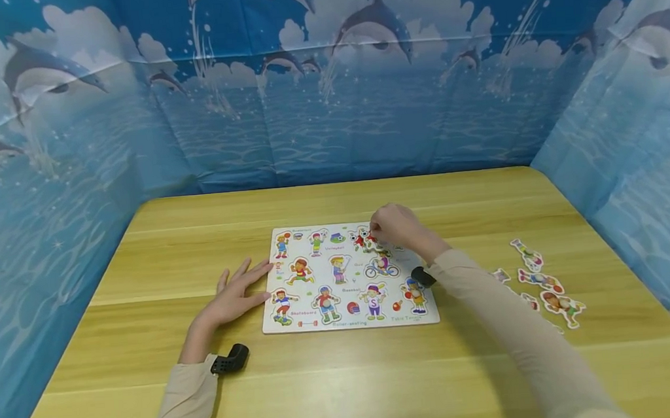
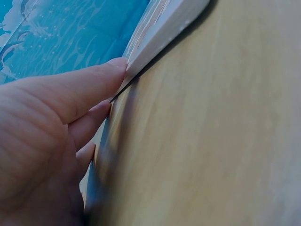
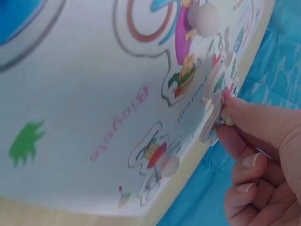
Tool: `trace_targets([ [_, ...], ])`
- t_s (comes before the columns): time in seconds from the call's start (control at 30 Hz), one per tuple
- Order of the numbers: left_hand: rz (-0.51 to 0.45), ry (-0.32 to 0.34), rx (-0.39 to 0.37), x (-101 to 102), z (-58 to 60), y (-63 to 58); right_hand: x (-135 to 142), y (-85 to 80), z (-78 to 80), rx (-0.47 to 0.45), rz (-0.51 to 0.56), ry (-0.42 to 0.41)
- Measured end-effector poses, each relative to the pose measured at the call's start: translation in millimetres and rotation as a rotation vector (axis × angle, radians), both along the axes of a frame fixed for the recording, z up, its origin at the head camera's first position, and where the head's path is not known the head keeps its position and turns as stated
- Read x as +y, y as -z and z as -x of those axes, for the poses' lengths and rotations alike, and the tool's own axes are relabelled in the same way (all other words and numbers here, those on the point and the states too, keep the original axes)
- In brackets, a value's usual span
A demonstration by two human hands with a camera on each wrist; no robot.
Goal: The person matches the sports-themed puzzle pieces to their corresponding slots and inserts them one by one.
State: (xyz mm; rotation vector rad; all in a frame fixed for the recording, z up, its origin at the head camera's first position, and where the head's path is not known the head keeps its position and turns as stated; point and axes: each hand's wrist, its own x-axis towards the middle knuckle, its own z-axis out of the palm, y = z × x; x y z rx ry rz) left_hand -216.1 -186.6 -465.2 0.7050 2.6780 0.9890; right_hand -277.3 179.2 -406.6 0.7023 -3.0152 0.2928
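A white wooden puzzle board (image 1: 321,273) printed with sports figures lies on the table. My right hand (image 1: 397,225) is over its upper right part, and thumb and forefinger pinch a puzzle piece (image 3: 220,92) with a red-shirted figure by its knob. In the right wrist view this piece overlaps a matching printed figure near the board's far edge, slightly raised and tilted. Against the board's left edge rests my left hand (image 1: 232,301), fingers extended, the thumb (image 2: 110,70) touching the side. Knobbed pieces such as the bicycle rider (image 1: 382,265) sit in the board.
Several loose puzzle pieces lie to the right of the board, including a brown-and-green figure (image 1: 562,306) and a blue-and-red one (image 1: 540,279). My right sleeve (image 1: 508,307) partly covers that group. A blue dolphin-print cloth (image 1: 328,124) hangs around the wooden table (image 1: 348,378).
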Motion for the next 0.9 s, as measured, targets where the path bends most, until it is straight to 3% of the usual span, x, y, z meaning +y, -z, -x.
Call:
trace_targets([
  [0.9, 0.002, 0.002, -0.017, 0, 1.3, -0.6, -26, 8.7, 13.8, -0.044, -0.092, 0.025],
])
